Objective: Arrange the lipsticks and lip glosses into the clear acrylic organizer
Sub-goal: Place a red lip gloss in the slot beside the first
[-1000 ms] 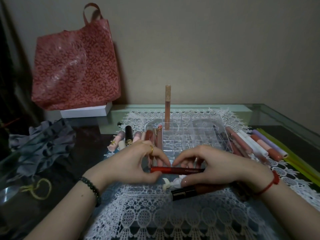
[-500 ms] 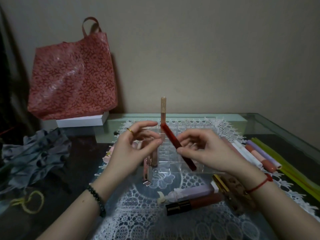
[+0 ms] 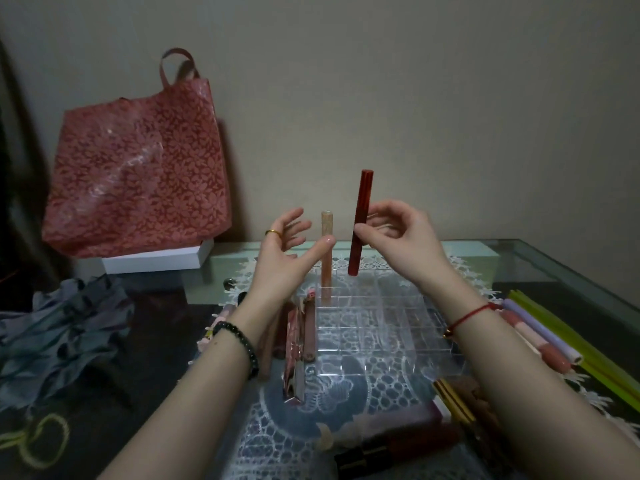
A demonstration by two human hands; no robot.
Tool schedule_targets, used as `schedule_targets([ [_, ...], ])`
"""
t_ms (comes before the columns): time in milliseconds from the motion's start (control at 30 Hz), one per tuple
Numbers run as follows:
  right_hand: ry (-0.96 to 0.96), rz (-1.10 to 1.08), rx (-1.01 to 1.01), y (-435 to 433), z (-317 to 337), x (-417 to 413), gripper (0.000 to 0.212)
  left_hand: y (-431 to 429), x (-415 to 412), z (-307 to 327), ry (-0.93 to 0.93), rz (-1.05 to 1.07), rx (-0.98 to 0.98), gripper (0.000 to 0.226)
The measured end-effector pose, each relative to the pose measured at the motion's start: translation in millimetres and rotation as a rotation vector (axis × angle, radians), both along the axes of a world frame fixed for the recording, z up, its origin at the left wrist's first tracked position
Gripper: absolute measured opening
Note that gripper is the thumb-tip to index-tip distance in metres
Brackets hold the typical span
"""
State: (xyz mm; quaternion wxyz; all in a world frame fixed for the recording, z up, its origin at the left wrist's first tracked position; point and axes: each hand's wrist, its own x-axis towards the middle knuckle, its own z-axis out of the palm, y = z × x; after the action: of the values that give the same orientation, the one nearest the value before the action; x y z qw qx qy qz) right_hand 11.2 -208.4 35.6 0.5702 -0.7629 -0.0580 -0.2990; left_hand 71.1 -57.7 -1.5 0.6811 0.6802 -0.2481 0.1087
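Pinching the dark red gloss tube (image 3: 360,209) mid-length, the right hand (image 3: 401,237) holds it upright over the far left corner of the clear organizer (image 3: 381,327), beside a peach tube (image 3: 326,271). It looks light, stiff and probably slick, so that grip suits it. The left hand (image 3: 284,251) hovers spread and empty.

Glass table (image 3: 554,259) under a white lace runner (image 3: 277,431), with a white box (image 3: 156,260) and crumpled grey cloth (image 3: 59,337) at left

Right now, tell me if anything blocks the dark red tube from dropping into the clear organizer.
Nothing visible does. The right hand pinches the dark red tube upright above empty-looking back cells of the clear organizer. The peach tube stands in a cell just to its left, beside the open left hand.
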Motion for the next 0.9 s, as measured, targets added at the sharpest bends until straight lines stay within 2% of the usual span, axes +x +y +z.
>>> schedule_targets([
  [100,0.008,0.003,-0.014,-1.1,-7.1,9.9,0.023,-8.5,8.5,-7.9,0.065,-0.074,-0.015,0.083],
  [200,0.028,-0.002,-0.04,-3.5,-12.6,15.6,0.024,-13.5,15.1,-13.1,0.095,-0.136,0.039,0.086],
  [367,0.065,0.012,-0.099,-6.4,-15.8,19.3,0.025,-18.9,18.9,-18.8,0.076,-0.171,0.121,0.072],
  [533,0.087,0.037,-0.121,-4.6,-20.0,21.0,0.027,-18.5,20.3,-23.5,0.093,-0.18,0.125,0.07],
  [800,0.106,0.021,-0.157,-3.6,-21.7,22.1,0.024,-19.7,20.0,-27.4,0.103,-0.181,0.137,0.052],
  [900,0.103,0.021,-0.135,-3.9,-21.5,22.6,0.017,-19.8,17.3,-27.9,0.094,-0.18,0.168,0.044],
])
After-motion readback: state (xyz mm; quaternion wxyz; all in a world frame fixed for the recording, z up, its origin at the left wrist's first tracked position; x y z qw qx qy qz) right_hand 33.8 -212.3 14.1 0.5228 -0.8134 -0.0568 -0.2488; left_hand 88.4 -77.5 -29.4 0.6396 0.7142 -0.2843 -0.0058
